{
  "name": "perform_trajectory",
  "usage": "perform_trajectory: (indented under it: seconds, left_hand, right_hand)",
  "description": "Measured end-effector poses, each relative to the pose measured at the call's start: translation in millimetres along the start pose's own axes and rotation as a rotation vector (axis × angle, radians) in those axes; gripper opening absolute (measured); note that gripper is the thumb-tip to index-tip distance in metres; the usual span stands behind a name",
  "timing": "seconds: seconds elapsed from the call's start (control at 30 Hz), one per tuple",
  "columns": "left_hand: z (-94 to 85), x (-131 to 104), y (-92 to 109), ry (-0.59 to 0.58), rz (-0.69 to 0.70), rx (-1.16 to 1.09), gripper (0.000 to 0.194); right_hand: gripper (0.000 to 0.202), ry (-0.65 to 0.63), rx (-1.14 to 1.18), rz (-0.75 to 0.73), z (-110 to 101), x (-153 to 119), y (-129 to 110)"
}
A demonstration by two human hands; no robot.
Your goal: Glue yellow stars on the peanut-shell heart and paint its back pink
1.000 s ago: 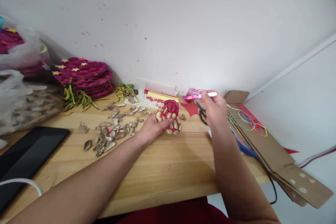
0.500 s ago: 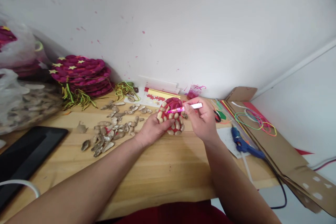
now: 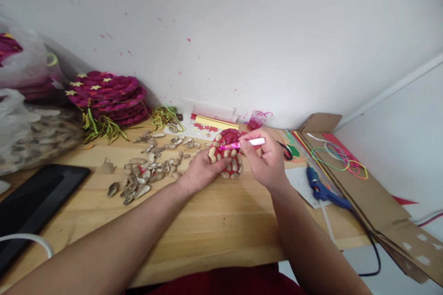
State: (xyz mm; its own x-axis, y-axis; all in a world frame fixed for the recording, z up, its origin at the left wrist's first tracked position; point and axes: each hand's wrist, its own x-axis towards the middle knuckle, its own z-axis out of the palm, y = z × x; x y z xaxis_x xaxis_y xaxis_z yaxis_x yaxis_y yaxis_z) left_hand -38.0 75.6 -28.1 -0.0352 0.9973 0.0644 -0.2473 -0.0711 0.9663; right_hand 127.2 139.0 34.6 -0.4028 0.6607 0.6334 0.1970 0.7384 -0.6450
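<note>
My left hand point(image 3: 203, 168) grips the lower left edge of a red disc covered with peanut shells point(image 3: 234, 164), the thumb lying over its front. Shells near the top of the disc are painted magenta; the lower ones are bare tan. In my right hand point(image 3: 265, 156) is a paintbrush point(image 3: 254, 142) with a white handle and a pink-stained front end, pinched between thumb and fingers. Its tip touches the disc near the line between painted and bare shells. Behind my right hand, a clear cup of magenta paint point(image 3: 255, 122) stands against the wall.
Loose peanut shells point(image 3: 141, 177) lie left of my hands. Further left are a stack of magenta discs point(image 3: 107, 97), a bag of shells point(image 3: 41, 138) and a black tablet point(image 3: 41, 207). At right sit a blue glue gun point(image 3: 323, 191), coloured cords point(image 3: 341, 161) and cardboard point(image 3: 367, 193).
The brush has shifted slightly over the disc, its handle tilting a little flatter. My left hand keeps its grip, and the view has moved slightly.
</note>
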Motion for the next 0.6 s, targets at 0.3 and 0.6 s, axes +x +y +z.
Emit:
perform_trajectory:
  seconds: [0.3,0.6]
  left_hand:
    - [-4.3,2.0,-5.5,0.015,0.039,0.134,0.026]
    - [-3.1,1.9,-2.4,0.006,0.058,0.143,0.023]
  right_hand:
    - [0.004,-0.005,-0.105,-0.166,-3.3,2.1,-7.5]
    - [0.004,-0.029,-0.129,-0.196,-4.2,1.5,-9.7]
